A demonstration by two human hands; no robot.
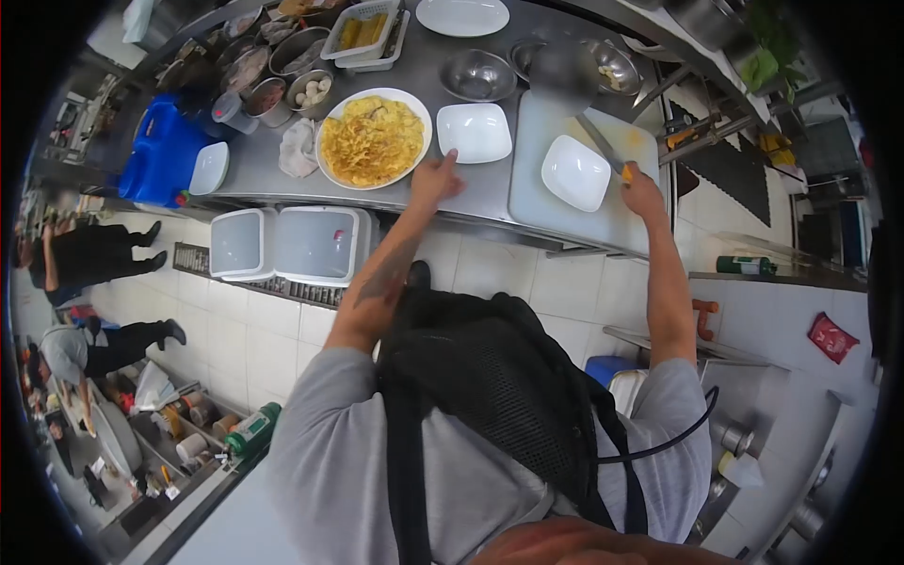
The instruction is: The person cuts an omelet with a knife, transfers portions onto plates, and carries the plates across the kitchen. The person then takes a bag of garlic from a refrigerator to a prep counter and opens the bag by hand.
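My left hand [437, 183] is at the near left corner of a white square bowl [475, 130]. One fingertip overlaps its rim, while the other fingers are apart below the edge and hold nothing. In my right hand [644, 194] is a knife [600, 141] with an orange handle, its blade pointing away over a white cutting board [533, 193]. Another white square bowl [575, 173] stands on that board, just left of the knife. A large white plate [426, 151] heaped with yellow, egg-like food [369, 141] is left of my left hand.
Metal bowls [478, 75] and a white oval plate [462, 16] stand farther back. Left are a crumpled cloth [298, 148], a small white dish [209, 169] and a blue jug [162, 151]. Lidded bins [318, 243] are below the counter edge. Two people are at far left.
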